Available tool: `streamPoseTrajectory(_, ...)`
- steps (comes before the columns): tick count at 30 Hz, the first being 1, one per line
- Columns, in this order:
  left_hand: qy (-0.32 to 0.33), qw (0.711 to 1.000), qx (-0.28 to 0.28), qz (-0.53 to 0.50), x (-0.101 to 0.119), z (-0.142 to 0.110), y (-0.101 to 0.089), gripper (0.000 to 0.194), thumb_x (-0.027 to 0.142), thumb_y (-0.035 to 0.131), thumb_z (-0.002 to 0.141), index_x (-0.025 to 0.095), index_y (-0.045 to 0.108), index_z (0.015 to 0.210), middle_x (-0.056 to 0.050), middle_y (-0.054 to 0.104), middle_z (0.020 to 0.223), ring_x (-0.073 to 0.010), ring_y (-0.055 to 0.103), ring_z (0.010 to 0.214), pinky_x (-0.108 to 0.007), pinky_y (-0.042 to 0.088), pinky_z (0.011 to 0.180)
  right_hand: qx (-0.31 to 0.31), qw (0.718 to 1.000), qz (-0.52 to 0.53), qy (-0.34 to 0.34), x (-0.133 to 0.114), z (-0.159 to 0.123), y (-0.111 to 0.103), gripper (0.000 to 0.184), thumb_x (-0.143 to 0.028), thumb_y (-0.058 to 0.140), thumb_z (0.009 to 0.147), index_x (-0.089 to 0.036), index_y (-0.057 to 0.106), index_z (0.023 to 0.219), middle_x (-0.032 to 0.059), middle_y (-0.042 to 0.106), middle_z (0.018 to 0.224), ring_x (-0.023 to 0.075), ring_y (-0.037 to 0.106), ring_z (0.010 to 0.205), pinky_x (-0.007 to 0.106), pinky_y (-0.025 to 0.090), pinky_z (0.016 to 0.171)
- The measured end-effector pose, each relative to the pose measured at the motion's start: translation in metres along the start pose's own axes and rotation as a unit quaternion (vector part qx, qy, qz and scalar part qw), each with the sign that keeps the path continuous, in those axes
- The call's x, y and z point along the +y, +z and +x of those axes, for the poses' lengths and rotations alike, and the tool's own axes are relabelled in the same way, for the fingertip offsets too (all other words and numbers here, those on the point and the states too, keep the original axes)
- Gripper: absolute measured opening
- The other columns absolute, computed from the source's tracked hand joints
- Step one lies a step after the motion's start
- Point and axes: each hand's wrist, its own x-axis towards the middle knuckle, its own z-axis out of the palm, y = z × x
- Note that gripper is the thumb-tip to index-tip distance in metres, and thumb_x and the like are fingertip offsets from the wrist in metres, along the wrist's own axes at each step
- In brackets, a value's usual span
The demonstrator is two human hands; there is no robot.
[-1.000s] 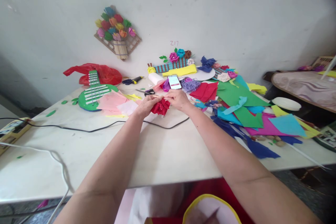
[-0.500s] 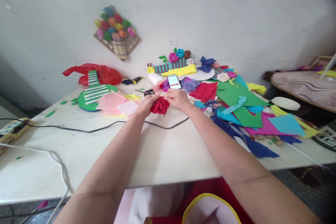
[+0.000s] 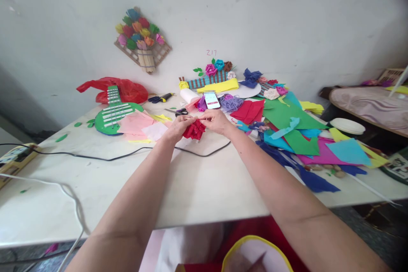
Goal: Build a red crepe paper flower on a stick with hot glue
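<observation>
Both my hands are close together over the middle of the table, pinching a bunch of crumpled red crepe paper (image 3: pixel 194 130) shaped like a flower. My left hand (image 3: pixel 179 127) is closed on its left side, fingertips at the upper edge. From the right, my right hand (image 3: pixel 216 120) pinches the top of the same red paper. Fingers partly hide what lies between the two thumbs. Just behind my hands are black-handled scissors (image 3: pixel 181 112) and a lit phone (image 3: pixel 211 100).
On the left lie a green guitar-shaped board (image 3: pixel 110 125), pink paper (image 3: pixel 137 124) and a red plastic bag (image 3: pixel 127 89). Coloured paper sheets, such as a green one (image 3: pixel 287 112), cover the right side. A black cable (image 3: pixel 110 159) crosses the table. A white bowl (image 3: pixel 347 126) stands far right.
My right hand's fingers shift slightly at the top of the red paper. Both hands stay in the same place, and the red paper remains between them.
</observation>
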Motion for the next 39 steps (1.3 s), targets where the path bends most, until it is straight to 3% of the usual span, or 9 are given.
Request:
streamPoseTrajectory(8,-0.014,1.0,-0.001,0.005,-0.002,0.0,-0.002,0.035,0.043,0.08,0.065,0.012,0.063,0.064,-0.005,0.061,0.052,-0.0124,0.053,0.041,-0.023,0.035,0.04,-0.035,0.999,0.008,0.037,0.002,0.0,-0.005,0.021,-0.021,0.057,0.083,-0.017,0.077,0.081,0.0023,0.071,0.075,0.0152,0.058,0.072,0.025,0.041,0.066)
streamPoseTrajectory(14,-0.039,0.998,-0.042,-0.01,-0.001,-0.001,-0.002,0.035,0.042,0.081,0.064,0.01,0.068,0.073,-0.008,0.066,0.058,-0.015,0.058,0.044,-0.025,0.039,0.043,-0.075,0.997,-0.001,0.024,0.004,0.0,-0.01,0.023,-0.023,0.054,0.084,-0.014,0.073,0.074,0.0038,0.068,0.075,0.0149,0.056,0.072,0.025,0.038,0.066)
streamPoseTrajectory(25,-0.056,0.998,-0.004,0.025,-0.002,0.001,-0.006,0.037,0.041,0.081,0.064,0.009,0.07,0.079,-0.011,0.07,0.067,-0.0153,0.062,0.051,-0.023,0.042,0.047,-0.065,0.996,0.029,0.057,0.004,-0.001,-0.013,0.032,-0.031,0.05,0.082,-0.014,0.06,0.057,-0.0025,0.047,0.054,0.0109,0.04,0.058,0.025,0.027,0.057)
streamPoseTrajectory(31,-0.039,0.998,-0.046,0.031,0.004,-0.002,-0.004,0.037,0.042,0.078,0.068,0.008,0.07,0.077,-0.012,0.07,0.066,-0.0163,0.062,0.049,-0.024,0.044,0.048,-0.052,0.996,0.015,0.066,0.003,0.0,-0.011,0.024,-0.031,0.06,0.079,-0.013,0.07,0.066,-0.0001,0.061,0.06,0.0125,0.05,0.064,0.023,0.034,0.06)
streamPoseTrajectory(39,-0.037,0.998,-0.042,0.02,0.004,-0.002,-0.004,0.034,0.039,0.079,0.067,0.008,0.071,0.078,-0.013,0.071,0.068,-0.017,0.063,0.051,-0.025,0.046,0.05,-0.068,0.996,-0.006,0.065,0.004,-0.001,-0.01,0.024,-0.033,0.062,0.085,-0.014,0.076,0.08,0.0044,0.072,0.076,0.0145,0.06,0.071,0.023,0.041,0.066)
